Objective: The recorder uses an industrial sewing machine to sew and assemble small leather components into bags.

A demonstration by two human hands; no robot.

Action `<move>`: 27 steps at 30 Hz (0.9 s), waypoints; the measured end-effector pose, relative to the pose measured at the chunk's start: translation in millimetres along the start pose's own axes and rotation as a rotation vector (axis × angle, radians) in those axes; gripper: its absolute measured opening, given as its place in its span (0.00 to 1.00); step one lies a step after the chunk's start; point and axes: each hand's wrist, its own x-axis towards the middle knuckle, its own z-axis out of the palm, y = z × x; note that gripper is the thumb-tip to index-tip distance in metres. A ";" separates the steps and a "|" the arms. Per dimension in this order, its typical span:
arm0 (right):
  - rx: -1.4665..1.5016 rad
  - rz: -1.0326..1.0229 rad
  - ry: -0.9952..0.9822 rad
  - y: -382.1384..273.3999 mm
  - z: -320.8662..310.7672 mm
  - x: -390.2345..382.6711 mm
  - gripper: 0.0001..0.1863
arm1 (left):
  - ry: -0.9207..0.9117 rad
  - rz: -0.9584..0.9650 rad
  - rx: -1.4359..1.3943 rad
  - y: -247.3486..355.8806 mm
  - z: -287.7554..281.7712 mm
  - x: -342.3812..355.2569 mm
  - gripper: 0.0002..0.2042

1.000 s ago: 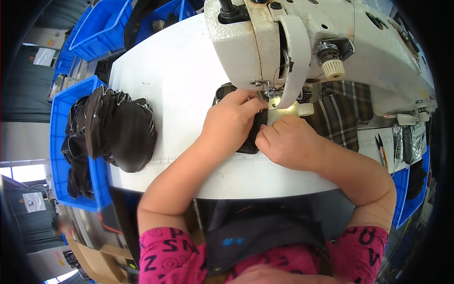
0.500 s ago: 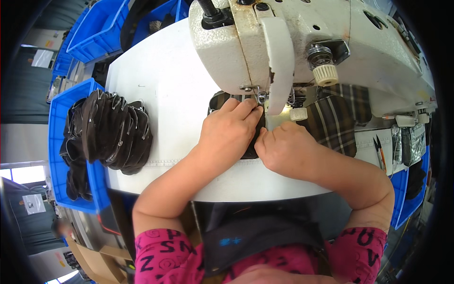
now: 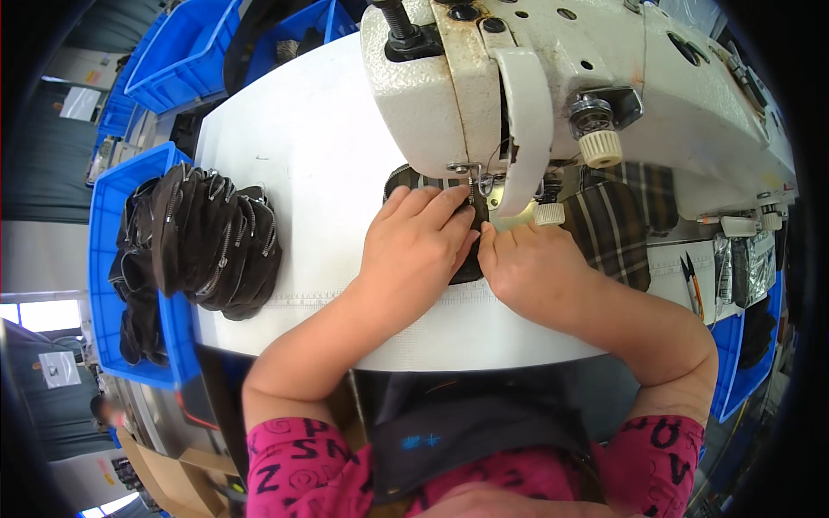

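Note:
A dark zippered fabric piece with plaid showing (image 3: 404, 178) lies under the needle and presser foot (image 3: 485, 181) of a white sewing machine (image 3: 414, 104). Across this piece, just left of the foot, my left hand (image 3: 413, 250) rests with bent fingers slightly spread, partly covering it. My right hand (image 3: 535, 268) is closed at the piece's right edge, thumb and curled fingers against it, just below a cream knob. Right of that hand lie brown plaid fabric pieces (image 3: 604, 233), running beneath the machine arm.
A pile of black zippered pieces (image 3: 216, 242) spills from a blue bin (image 3: 108, 259) onto the white table (image 3: 294, 129). More blue bins (image 3: 181, 52) stand behind at left. Orange-handled snips (image 3: 695, 285) and plastic packets (image 3: 747, 268) sit at right, above another blue bin (image 3: 734, 363).
My left fingers are more spread over the piece than half a second ago. My right hand has shifted slightly right. The pile at left shows more zipper edges than a second ago.

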 end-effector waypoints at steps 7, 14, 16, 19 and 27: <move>-0.047 0.034 -0.056 -1.0 -2.3 -2.2 0.02 | -0.050 -0.051 -0.097 0.6 5.4 0.7 0.12; -0.050 0.101 -0.055 2.2 -0.5 0.8 0.05 | 0.014 -0.112 -0.093 -11.1 12.3 6.3 0.12; -0.047 0.105 -0.064 4.1 -0.3 0.3 0.05 | -0.027 -0.139 -0.087 -13.1 13.7 7.3 0.11; -0.030 0.123 -0.053 4.1 -0.1 0.8 0.06 | -0.001 -0.134 -0.081 -15.7 16.5 8.8 0.10; -0.029 0.131 -0.010 4.6 5.6 -0.2 0.08 | -0.004 -0.190 -0.101 -15.8 16.1 11.4 0.08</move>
